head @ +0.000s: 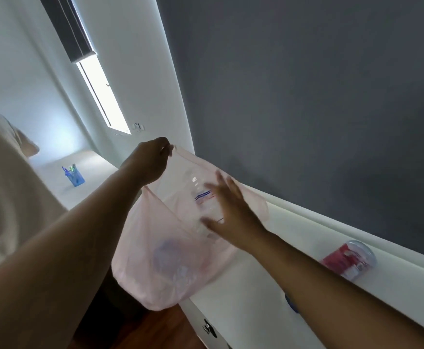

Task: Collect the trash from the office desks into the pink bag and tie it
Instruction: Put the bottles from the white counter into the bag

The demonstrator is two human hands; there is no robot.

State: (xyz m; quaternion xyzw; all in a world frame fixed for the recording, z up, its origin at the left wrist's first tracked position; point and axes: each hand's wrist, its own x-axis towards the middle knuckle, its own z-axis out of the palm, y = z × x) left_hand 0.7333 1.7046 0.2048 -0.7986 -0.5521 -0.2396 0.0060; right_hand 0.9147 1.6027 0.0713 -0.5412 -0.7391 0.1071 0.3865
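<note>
A thin pink bag (155,248) hangs open over the desk's front edge, with pale trash showing through its lower part. My left hand (153,159) pinches the bag's rim at the top and holds it up. A clear plastic bottle (200,197) with a blue and red label is in the bag's mouth. My right hand (226,207) is right beside the bottle, fingers spread, blurred by motion; I cannot tell whether it still touches the bottle.
A white desk (256,285) runs along a grey wall. A red and clear plastic package (349,258) lies on the desk at the right. Something blue (291,303) peeks from under my right forearm. A blue pen holder (76,176) stands far left.
</note>
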